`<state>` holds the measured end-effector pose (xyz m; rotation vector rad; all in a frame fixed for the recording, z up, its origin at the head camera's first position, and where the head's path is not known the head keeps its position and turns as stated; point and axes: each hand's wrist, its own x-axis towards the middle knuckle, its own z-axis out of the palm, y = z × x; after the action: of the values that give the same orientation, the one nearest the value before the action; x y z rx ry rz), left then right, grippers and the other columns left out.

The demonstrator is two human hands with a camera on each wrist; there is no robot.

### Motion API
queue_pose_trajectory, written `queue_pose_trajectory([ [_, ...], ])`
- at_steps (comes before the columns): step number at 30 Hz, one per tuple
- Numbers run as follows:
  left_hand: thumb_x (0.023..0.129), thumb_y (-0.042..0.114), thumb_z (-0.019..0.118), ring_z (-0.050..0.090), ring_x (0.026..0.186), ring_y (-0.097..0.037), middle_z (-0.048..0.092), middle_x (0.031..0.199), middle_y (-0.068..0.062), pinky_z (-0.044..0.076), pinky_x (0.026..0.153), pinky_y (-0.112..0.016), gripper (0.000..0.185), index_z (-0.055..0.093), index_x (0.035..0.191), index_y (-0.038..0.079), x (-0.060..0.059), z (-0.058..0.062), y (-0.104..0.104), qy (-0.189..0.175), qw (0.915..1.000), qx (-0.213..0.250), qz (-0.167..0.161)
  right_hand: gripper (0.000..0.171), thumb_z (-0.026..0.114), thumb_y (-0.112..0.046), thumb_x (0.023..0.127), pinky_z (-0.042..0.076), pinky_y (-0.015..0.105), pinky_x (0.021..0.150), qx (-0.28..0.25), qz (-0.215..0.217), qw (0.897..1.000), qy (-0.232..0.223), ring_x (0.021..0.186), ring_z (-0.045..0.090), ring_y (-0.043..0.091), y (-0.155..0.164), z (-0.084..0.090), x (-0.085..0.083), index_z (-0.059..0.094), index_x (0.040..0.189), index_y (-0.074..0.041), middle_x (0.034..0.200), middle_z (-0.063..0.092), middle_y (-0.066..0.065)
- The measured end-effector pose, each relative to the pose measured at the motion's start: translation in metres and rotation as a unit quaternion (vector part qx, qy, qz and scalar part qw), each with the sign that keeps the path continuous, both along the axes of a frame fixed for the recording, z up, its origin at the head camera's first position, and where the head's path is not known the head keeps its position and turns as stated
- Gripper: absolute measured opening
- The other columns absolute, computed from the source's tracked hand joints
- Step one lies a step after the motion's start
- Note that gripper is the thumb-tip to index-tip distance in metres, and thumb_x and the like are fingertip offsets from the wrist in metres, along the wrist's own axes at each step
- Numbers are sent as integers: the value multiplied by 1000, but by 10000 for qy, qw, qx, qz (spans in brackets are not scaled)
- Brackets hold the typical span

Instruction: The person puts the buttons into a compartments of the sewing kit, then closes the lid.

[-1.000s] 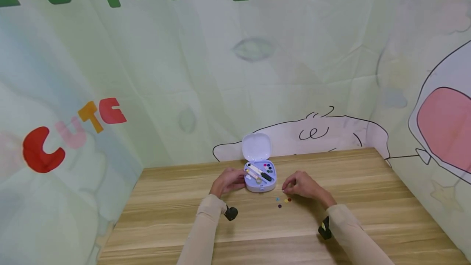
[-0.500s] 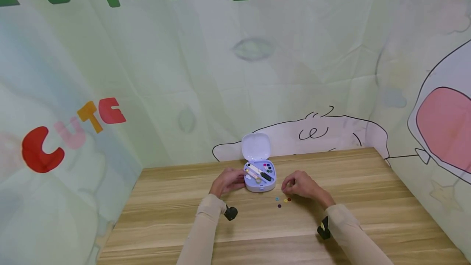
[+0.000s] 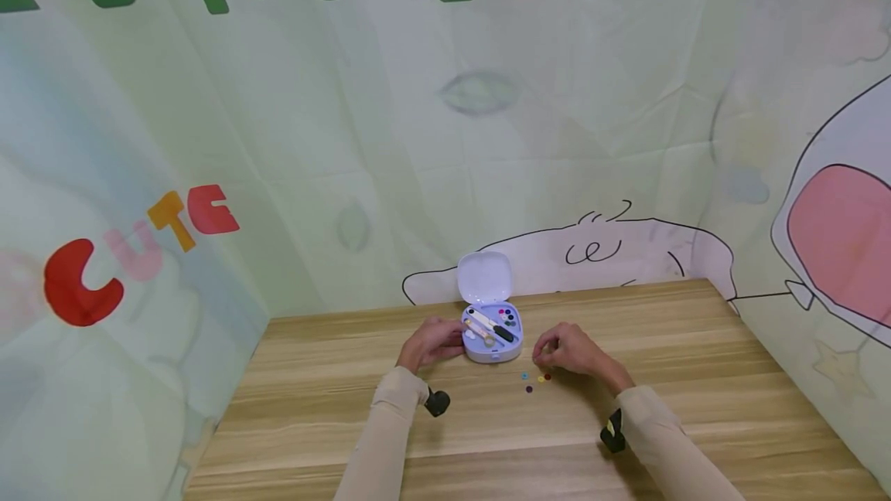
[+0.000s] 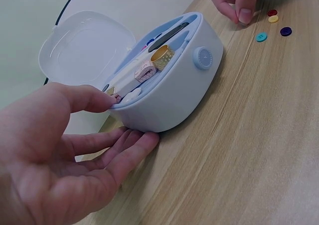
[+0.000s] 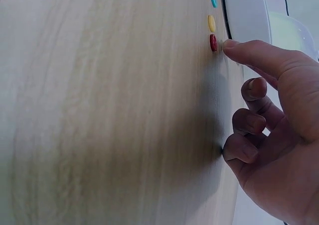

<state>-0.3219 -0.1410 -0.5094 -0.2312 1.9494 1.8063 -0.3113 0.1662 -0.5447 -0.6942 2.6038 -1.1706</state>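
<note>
A pale blue-and-white sewing box [image 3: 493, 356] stands on the table with its lid raised. My left hand [image 3: 433, 342] grips its left side, one digit on the rim and the other fingers low against the wall. In the left wrist view the box holds a rolled tape measure [image 4: 145, 71] and a gold thimble [image 4: 162, 57]. To the box's right, my right hand [image 3: 571, 348] pinches a small pale thing at the tabletop, mostly hidden by the fingertips. Close by lie a red button [image 4: 272, 13], a yellow button [image 4: 273, 19], a turquoise button [image 4: 261, 37] and a dark purple button [image 4: 285, 31].
The open lid [image 3: 485, 277] leans back near the printed cloth backdrop [image 3: 348, 176]. A black-handled tool [image 3: 503, 333] and several small coloured spools [image 3: 506, 317] sit inside the box. The wooden table [image 3: 313, 393] extends to both sides and toward me.
</note>
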Motion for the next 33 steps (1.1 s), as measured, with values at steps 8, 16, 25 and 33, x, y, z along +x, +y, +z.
queue_pose_trajectory([
  [8, 103, 13, 61, 66, 105, -25, 67, 122, -22, 58, 98, -39, 37, 59, 131, -11, 0, 2, 1, -71, 10000, -10, 46, 3, 81, -11, 89, 47, 25, 60, -175, 19, 9998, -34, 73, 56, 17, 2, 1, 0, 78, 90, -9, 76, 66, -5],
  [16, 103, 11, 60, 66, 109, -27, 66, 125, -25, 58, 100, -40, 38, 58, 132, -12, 1, 3, 2, -56, 10000, 29, 53, 5, 77, -7, 91, 48, 25, 59, -403, 31, 9992, 74, 74, 56, 19, 5, 6, -3, 79, 92, -11, 81, 66, -3],
  [25, 101, 11, 62, 65, 103, -24, 67, 119, -20, 59, 98, -38, 36, 59, 129, -12, 0, 1, 2, -74, 9999, 40, 106, 7, 75, -9, 93, 46, 27, 61, -512, -206, 9985, 12, 75, 54, 20, 4, 15, -7, 80, 93, -14, 80, 64, -2],
  [33, 100, 10, 62, 65, 100, -22, 68, 113, -18, 59, 98, -38, 35, 60, 127, -12, 0, 1, 2, -57, 9998, 113, 129, 4, 76, -15, 95, 43, 30, 66, -567, -419, 9975, 93, 80, 52, 22, 1, 23, -12, 80, 95, -14, 82, 61, 0],
])
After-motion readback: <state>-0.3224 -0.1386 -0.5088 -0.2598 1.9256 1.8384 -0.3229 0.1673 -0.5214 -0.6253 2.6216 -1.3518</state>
